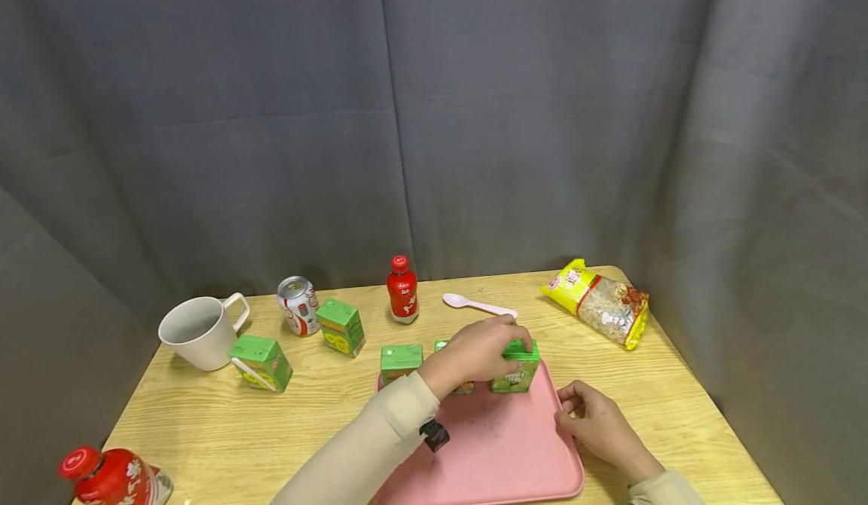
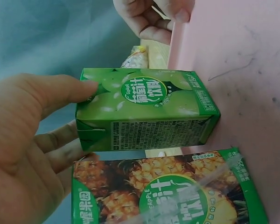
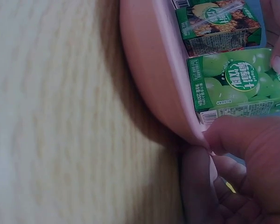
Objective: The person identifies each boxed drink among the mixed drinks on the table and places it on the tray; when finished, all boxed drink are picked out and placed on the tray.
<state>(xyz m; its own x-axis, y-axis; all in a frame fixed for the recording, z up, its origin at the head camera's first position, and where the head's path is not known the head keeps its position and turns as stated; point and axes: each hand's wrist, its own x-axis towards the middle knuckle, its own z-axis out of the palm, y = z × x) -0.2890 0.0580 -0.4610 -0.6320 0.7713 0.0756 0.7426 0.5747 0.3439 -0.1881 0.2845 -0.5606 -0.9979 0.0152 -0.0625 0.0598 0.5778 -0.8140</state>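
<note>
Juice box [image 1: 517, 378] with grapes on its side stands in the upper right corner of the pink tray [image 1: 502, 452], low in the middle of the frame. From where I stand, the left hand [image 1: 483, 350] has it between thumb and fingers, spread only to the box's width. The right hand [image 1: 600, 423] pinches the tray's right rim, fingers curled. A pineapple box [image 2: 130, 175] (straw [image 2: 219, 171] across its front) is just left of the grape one; another green box [image 1: 401, 359] stands farther left.
</note>
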